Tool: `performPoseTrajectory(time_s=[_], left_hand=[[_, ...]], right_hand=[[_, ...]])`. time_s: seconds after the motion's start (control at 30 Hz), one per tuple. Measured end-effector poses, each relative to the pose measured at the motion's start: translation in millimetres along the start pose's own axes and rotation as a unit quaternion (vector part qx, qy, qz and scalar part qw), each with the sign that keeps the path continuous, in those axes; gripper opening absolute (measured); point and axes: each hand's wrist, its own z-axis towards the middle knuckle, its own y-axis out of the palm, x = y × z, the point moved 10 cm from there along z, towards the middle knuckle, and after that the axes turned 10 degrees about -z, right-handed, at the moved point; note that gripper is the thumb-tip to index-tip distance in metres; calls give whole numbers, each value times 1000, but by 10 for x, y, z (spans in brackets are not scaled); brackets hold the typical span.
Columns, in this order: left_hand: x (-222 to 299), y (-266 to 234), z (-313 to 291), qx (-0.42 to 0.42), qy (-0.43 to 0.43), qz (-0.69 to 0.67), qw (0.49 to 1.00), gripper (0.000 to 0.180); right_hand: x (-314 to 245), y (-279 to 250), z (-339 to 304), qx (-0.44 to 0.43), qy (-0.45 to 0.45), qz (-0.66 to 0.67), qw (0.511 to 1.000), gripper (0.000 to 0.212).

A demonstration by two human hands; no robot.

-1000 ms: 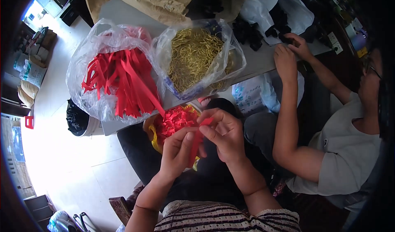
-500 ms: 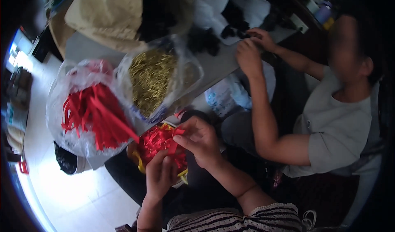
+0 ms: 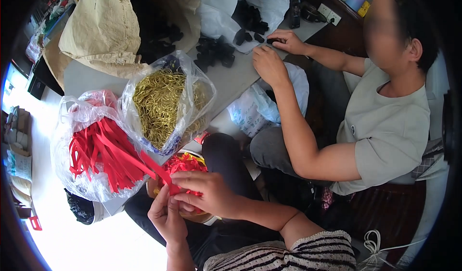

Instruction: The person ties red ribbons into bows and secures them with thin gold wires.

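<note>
My left hand [image 3: 167,216] and my right hand [image 3: 206,192] meet over my lap, both pinching one red ribbon strip [image 3: 163,176] that runs up toward the bag of ribbons. Just behind my hands sits a bowl of finished red pieces [image 3: 185,164] on my lap. A clear plastic bag of red ribbon strips [image 3: 98,153] lies on the grey table [image 3: 231,81] to the left. Beside it stands an open clear bag of gold metal rings [image 3: 161,102].
A person in a grey shirt [image 3: 390,126] sits to my right, both hands [image 3: 276,54] working on small black parts [image 3: 219,50] by a white bag [image 3: 240,1]. A tan sack [image 3: 103,30] lies at the table's far end. White cord [image 3: 375,249] lies on the floor.
The view has swung toward the right, bringing the other person more into the picture. My hands stay together on the red ribbon; the strip now stretches toward the ribbon bag.
</note>
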Motion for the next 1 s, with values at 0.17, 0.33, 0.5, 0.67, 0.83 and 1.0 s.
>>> performPoseTrajectory(time_s=[0.17,0.33,0.5,0.67,0.83,1.0], left_hand=[[34,44,3,11,-12,-5,1000,30],[60,60,1,-6,-2,17,1000,30],[105,125,-19,-23,6,52,998,31],[278,-146,75,46,89,171,980,30],[109,106,111,-78,-36,-27,996,38],[-23,77,103,-117,-139,17,983,30]], right_hand=[[-45,-106,68,11,-13,-23,1000,29],[20,-77,29,12,15,14,1000,26],[183,76,33,-88,93,142,982,22],[-197,-56,60,-84,-99,-6,992,18],[-495,-189,-102,48,-228,-210,950,16],[-287,-153,-3,-48,-132,-90,986,18]])
